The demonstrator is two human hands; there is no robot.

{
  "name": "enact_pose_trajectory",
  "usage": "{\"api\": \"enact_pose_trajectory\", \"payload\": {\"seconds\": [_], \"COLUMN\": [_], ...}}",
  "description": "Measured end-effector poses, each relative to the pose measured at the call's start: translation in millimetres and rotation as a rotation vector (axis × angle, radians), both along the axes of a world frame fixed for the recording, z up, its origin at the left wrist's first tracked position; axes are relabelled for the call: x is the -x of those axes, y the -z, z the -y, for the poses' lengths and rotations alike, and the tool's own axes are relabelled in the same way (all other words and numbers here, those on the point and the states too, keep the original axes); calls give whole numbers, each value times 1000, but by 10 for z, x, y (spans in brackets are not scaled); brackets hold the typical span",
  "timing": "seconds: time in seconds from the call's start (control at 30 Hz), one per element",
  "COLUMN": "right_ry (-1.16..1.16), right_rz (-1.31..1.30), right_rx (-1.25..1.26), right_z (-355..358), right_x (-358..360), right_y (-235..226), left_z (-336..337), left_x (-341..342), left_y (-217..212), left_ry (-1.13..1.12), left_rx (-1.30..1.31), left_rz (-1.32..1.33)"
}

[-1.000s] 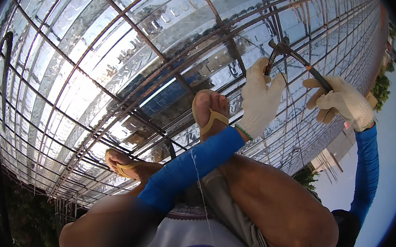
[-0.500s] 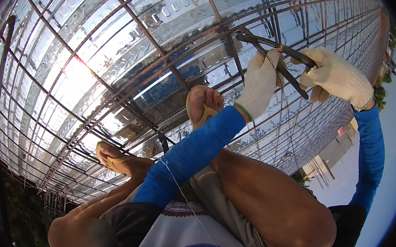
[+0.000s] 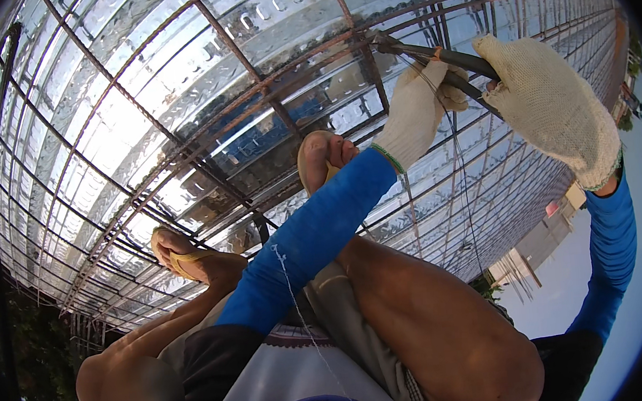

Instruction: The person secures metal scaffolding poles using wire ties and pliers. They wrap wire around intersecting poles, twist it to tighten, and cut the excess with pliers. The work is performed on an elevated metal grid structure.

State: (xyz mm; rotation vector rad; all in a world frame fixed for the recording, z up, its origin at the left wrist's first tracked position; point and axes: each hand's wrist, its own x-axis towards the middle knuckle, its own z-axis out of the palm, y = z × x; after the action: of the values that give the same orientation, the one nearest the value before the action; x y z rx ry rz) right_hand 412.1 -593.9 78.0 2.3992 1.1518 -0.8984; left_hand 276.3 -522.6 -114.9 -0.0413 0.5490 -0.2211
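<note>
My right hand [image 3: 556,100], in a white knit glove, is closed around the handles of dark end-cutting pliers [image 3: 469,59]. An orange band shows on one handle. The jaws meet a crossing of rusty rebar, where wire is bunched; whether they bite it cannot be made out. Just below the pliers, my left hand [image 3: 414,112], gloved the same way, is closed on thin dark tie wires [image 3: 456,139]. Their loose ends trail down below the glove. The left fingertips are partly hidden behind the handles.
A rebar mesh [image 3: 248,65] spreads over shiny ribbed metal decking [image 3: 275,21]. My sandalled feet [image 3: 322,154] are on the mesh. A light-coloured building [image 3: 542,238] stands beyond the deck's edge at the right. White thread hangs from my blue left sleeve [image 3: 324,231].
The plier handles have come closer together and swung slightly upward. My right hand has shifted up and turned with them, its fingers tighter. My left hand has moved slightly up and left.
</note>
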Motion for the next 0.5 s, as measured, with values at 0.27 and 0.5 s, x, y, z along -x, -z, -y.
{"api": "enact_pose_trajectory", "payload": {"seconds": [0.27,0.5], "right_ry": [205,368], "right_rz": [-67,-190], "right_rx": [117,97], "right_z": [121,119], "right_x": [195,215], "right_y": [-255,-86], "left_z": [-75,-320], "left_x": [78,-62], "left_y": [-268,-316], "left_ry": [-211,-145], "left_rx": [553,113], "left_rz": [10,-97]}}
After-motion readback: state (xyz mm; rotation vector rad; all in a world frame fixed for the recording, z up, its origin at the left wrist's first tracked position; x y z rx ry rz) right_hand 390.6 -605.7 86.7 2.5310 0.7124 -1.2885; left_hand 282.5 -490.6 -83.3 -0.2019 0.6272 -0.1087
